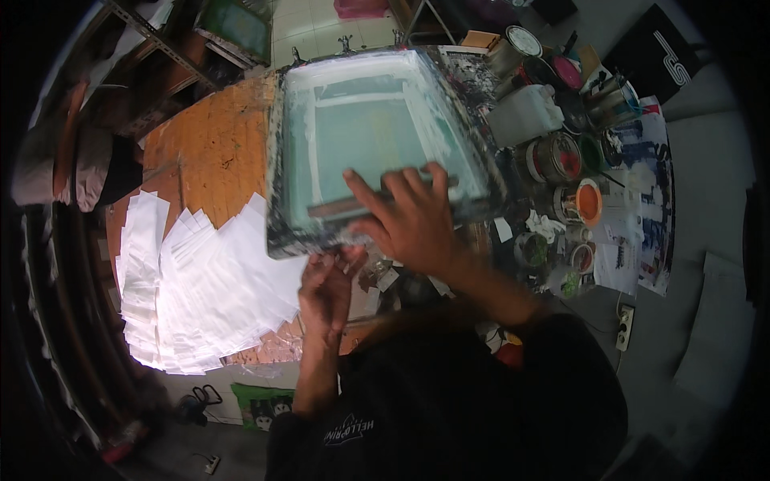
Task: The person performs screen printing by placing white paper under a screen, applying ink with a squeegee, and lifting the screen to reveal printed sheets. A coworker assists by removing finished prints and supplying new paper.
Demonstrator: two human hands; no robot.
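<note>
Head view: looking straight down on a messy print bench, so clock directions are as seen from above, 12 being the far side.
Right hand fingers: right hand (pixel 413 220) has its fingers spread and curled over the squeegee (pixel 377 200), grasping it across the mesh near the frame's 6 o'clock edge.
Left hand fingers: left hand (pixel 327 284) is pinched on the near rim of the screen frame (pixel 377 128), fingertips touching its lower edge at about 7 o'clock.
Screen frame: wooden, paint-crusted, greenish mesh with pale tape round the inside, sitting mid-table and tilted a bit.
Printed sheets: fanned stack of white sheets (pixel 200 289) at 8 o'clock of the frame, spread over the orange table (pixel 212 148).
Ink cans: open ink cans (pixel 561 172) crowd the 3 o'clock side, one with orange ink (pixel 589 202), plus a white jug (pixel 525 112).
Risk, my guess: if the left-hand pinch slips mid-pull, the frame could shift and smear the print.
Other risk: a wide elbow swing at 3 o'clock could knock those open cans over.
</note>
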